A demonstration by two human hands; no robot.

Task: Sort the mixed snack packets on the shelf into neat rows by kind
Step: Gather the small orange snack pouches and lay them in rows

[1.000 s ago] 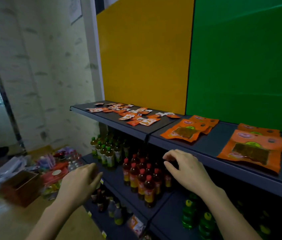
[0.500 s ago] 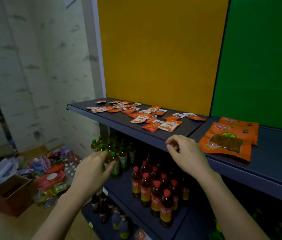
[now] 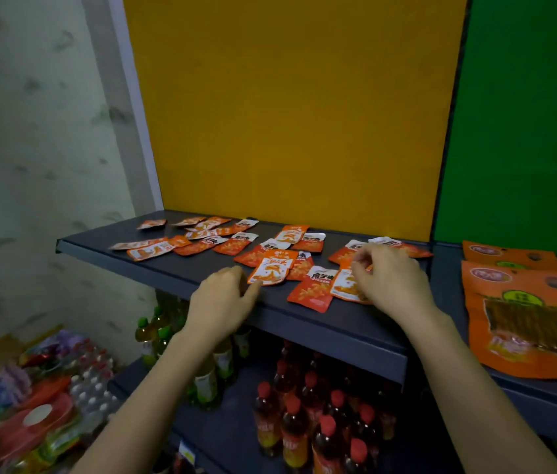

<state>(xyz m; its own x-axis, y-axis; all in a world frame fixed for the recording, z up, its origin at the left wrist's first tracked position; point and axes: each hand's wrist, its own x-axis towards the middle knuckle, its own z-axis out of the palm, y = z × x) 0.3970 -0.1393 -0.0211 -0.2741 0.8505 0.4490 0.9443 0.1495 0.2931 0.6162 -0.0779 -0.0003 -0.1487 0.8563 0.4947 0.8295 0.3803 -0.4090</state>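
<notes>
The snack packets (image 3: 232,246) lie mixed and overlapping across the shelf (image 3: 181,268), from 10 to 2 o'clock of the hands. The left hand (image 3: 222,295) sits at the front edge, its grip loosely curled and holding nothing, with the thumb touching the near corner of a white-fronted packet (image 3: 272,268). The right hand (image 3: 393,278) curls over another packet (image 3: 342,285); I cannot tell whether its grip has pinched it. It is better to lift each packet clear than to drag it, since the overlapping neighbours would shift. Rows could start on the bare strip at 9 o'clock. Large orange pouches (image 3: 530,323) crowd the 3 o'clock side. Bottles (image 3: 294,425) stand below at 6 o'clock, where a nudged packet could fall.
</notes>
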